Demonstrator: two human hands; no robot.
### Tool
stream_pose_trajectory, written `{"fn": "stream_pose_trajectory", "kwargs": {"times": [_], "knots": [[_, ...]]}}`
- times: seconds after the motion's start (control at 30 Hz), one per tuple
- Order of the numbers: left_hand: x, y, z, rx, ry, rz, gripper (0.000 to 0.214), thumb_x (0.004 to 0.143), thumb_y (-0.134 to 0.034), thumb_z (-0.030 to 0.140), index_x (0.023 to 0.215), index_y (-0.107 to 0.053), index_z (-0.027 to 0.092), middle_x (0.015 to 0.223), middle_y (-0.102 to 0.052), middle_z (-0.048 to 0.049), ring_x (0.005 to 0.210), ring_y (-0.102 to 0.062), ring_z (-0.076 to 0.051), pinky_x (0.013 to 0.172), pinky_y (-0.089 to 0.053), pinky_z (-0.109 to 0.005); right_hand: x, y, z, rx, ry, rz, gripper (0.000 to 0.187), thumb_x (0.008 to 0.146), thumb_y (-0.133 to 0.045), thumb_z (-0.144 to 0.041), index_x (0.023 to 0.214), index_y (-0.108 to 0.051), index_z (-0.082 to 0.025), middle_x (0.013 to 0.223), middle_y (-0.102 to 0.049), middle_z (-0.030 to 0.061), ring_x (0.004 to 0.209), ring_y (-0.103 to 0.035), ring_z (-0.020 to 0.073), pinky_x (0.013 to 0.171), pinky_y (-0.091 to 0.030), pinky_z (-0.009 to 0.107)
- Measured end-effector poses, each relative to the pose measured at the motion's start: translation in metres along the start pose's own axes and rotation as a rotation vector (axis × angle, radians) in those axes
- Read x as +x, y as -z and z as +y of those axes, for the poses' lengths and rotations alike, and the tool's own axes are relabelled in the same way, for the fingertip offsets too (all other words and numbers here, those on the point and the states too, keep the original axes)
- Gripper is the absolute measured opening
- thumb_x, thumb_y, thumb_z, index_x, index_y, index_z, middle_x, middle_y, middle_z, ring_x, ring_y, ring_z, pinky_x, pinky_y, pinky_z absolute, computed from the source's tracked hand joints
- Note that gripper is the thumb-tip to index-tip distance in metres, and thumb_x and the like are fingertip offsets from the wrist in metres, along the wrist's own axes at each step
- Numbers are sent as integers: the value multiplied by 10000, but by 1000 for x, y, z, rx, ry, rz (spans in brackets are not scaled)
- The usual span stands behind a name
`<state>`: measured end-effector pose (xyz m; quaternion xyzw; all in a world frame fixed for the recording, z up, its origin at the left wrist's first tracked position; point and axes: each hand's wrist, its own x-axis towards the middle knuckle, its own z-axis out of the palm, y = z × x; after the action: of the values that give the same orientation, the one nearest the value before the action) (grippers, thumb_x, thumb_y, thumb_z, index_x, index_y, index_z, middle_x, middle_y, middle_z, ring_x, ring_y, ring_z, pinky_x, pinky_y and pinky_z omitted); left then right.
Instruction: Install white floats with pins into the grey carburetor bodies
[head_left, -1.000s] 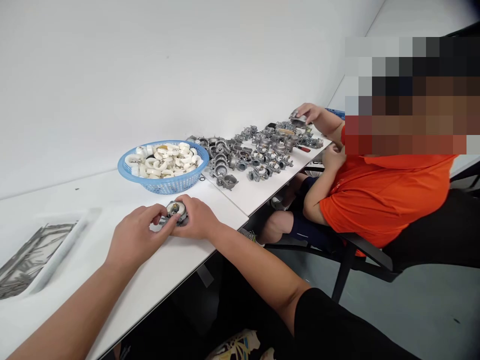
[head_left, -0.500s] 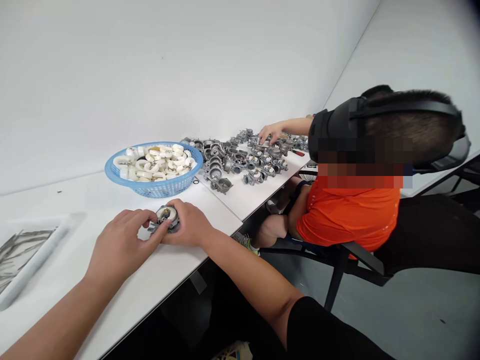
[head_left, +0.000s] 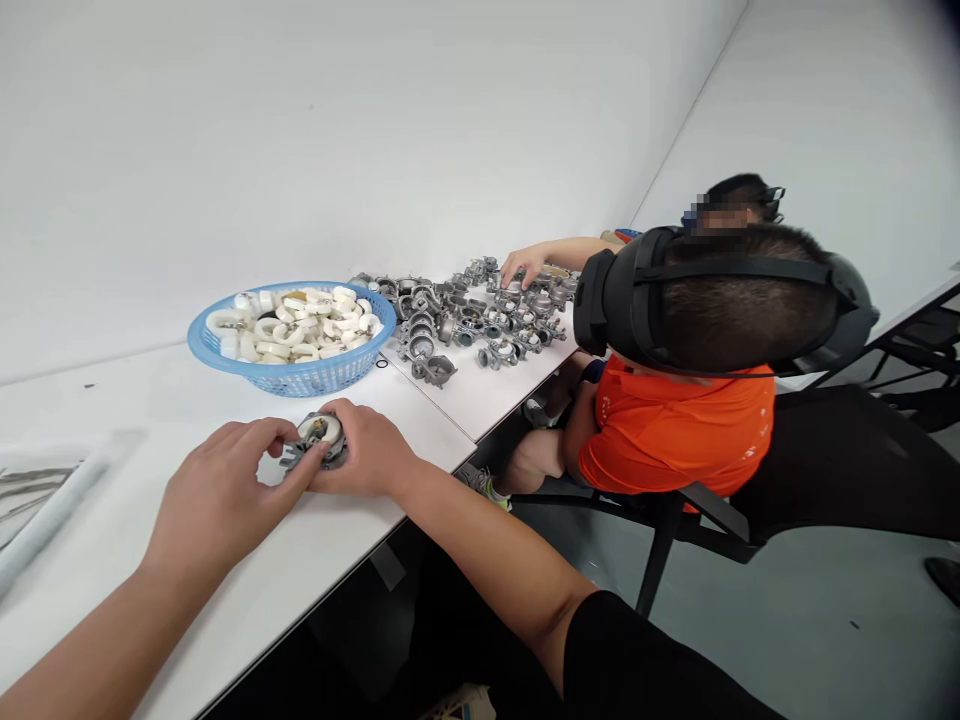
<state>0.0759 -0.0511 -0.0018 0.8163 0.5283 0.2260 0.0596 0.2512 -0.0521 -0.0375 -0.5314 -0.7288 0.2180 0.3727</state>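
Note:
Between my left hand (head_left: 225,495) and my right hand (head_left: 367,450) sits a small die-cast metal housing (head_left: 319,438) with a white ring on its top. The fingertips of my left hand press on its left side, while my right hand cups it from the right and hides its lower part. Both hands rest close to the white table (head_left: 420,450), and the housing stays low over the surface or on it; I cannot tell which.
A blue plastic basket (head_left: 292,380) of white rings stands ahead of my hands. Beyond it lie several grey metal housings (head_left: 480,325). A co-worker in an orange shirt (head_left: 675,430) reaches into them with a hand (head_left: 523,265). A plastic sleeve of thin rods (head_left: 30,500) lies at left.
My view has swung left, so everything sits further left in the picture. The housing stays between my hands, slightly turned. The co-worker's hand has moved from the far end of the metal parts to their middle.

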Motion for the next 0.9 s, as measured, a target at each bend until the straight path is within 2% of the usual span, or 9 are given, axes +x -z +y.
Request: {"fn": "stream_pose_trajectory", "kwargs": {"times": [0.7, 0.9], "knots": [[0, -3, -3, -19, -18, 30, 374, 853, -500, 614, 933, -595, 261, 976, -677, -19, 971, -601, -246, 653, -435, -321, -1, 0, -2, -17, -29, -1, 685, 666, -807, -455, 1237, -490, -251, 1103, -661, 30, 956, -642, 240, 732, -498, 305], [0, -3, -5, -33, -36, 32, 342, 861, -514, 585, 909, -600, 257, 969, -680, -16, 936, -618, -248, 636, -434, -312, 0, -1, 0, -31, 9, 23, 651, 676, -789, -496, 1200, -488, -255, 1073, -668, 15, 941, -647, 233, 730, -495, 310]]}}
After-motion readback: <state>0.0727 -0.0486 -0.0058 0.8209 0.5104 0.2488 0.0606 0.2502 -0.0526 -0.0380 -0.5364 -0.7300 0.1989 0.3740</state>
